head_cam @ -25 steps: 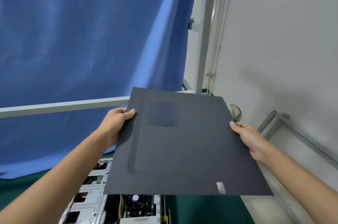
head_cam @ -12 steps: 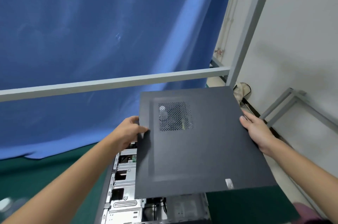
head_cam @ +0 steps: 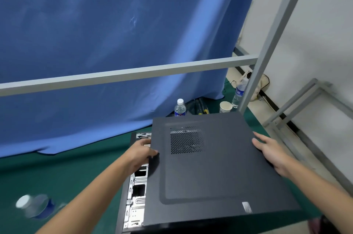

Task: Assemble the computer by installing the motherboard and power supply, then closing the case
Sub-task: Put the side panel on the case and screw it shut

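A dark grey side panel (head_cam: 219, 172) with a perforated vent patch lies almost flat over the computer case (head_cam: 133, 195), which rests on its side on the green mat. My left hand (head_cam: 142, 154) grips the panel's left edge, thumb on top. My right hand (head_cam: 271, 152) holds the right edge, fingers spread on the top face. Only the case's silver rear bracket strip shows to the left of the panel; the inside is hidden under it.
A grey metal frame bar (head_cam: 124, 75) crosses in front of a blue curtain (head_cam: 114, 33). Behind the case stand a water bottle (head_cam: 180, 108), a paper cup (head_cam: 225, 106) and a second bottle (head_cam: 238, 95). Another bottle (head_cam: 32, 206) lies blurred at the lower left. A white wall is at the right.
Both hands have brought the panel down from mid-air to lie over the case. My view has tilted downward, showing more of the mat and the bottles.
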Available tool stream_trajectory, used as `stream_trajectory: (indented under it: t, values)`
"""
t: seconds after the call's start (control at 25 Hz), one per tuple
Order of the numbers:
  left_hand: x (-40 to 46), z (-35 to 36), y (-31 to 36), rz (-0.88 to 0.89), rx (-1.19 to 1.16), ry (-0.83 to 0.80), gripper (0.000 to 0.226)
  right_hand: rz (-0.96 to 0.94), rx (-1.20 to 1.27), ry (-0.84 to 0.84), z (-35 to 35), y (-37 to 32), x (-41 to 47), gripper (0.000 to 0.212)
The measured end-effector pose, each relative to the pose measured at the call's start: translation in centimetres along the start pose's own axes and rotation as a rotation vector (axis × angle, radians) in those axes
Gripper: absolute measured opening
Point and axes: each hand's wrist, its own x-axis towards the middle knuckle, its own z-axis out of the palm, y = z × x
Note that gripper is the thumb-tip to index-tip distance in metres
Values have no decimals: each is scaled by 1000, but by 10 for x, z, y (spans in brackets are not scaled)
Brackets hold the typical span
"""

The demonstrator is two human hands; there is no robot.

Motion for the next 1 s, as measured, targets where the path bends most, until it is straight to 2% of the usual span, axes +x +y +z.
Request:
stream_trajectory:
  t: [0.32,0.64,0.84,1.0]
  values:
    - [24,14,-34,-65,64,24,49,-58,-97,27,13,17,15,42]
    - [52,41,-69,-46,392,93,81,-87,-192,2,25,50,38,46]
    - [67,53,-70,-74,606,121,87,-93,-253,1,31,69,51,47]
    - [74,60,-73,-79,698,117,115,-90,-257,-7,28,81,62,48]
